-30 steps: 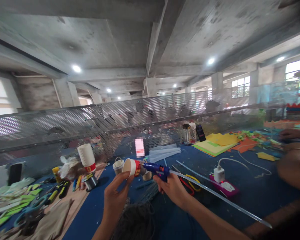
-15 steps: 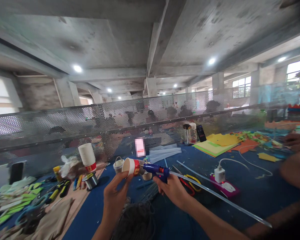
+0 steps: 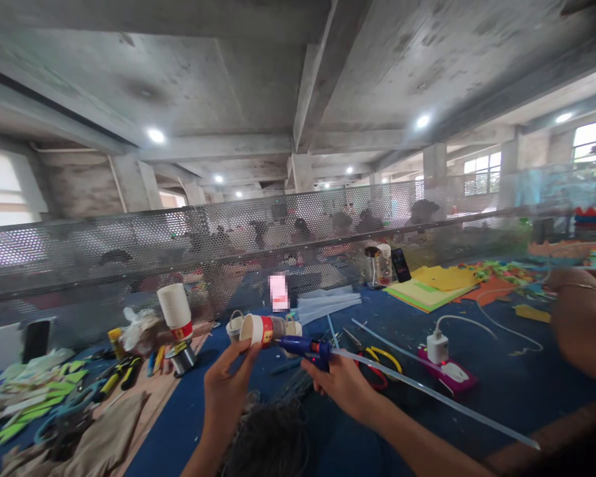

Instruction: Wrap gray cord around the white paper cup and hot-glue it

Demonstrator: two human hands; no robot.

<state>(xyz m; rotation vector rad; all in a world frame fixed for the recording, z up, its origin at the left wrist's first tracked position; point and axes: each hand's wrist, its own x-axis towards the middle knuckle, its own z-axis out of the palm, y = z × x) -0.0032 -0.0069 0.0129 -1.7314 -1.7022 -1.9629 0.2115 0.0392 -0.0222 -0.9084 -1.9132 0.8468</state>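
Note:
Between the fingers and thumb of my left hand (image 3: 231, 371) is a white and red paper cup (image 3: 252, 330), tipped on its side with its mouth toward the left. My right hand (image 3: 342, 381) grips a blue glue gun (image 3: 305, 347), and a long clear glue stick (image 3: 437, 397) trails from its back. The gun's nozzle is close to the cup's red band; whether it touches I cannot tell. Just behind the held cup stand small cups with handles (image 3: 235, 326). Below my hands lies a bundle of dark grey yarn (image 3: 273, 437).
A stack of paper cups (image 3: 175, 308) and a wire spool (image 3: 183, 359) stand at left, near pliers (image 3: 129, 372) and green scraps (image 3: 34, 404). Right are red and yellow-handled tools (image 3: 385, 361), a purple power strip (image 3: 449, 374), coloured sheets (image 3: 434, 288) and another person's arm (image 3: 583, 324).
The glue gun's nozzle has moved slightly down and left along the cup. The cup has shifted a little left and turned slightly. At right, the other person's arm has moved.

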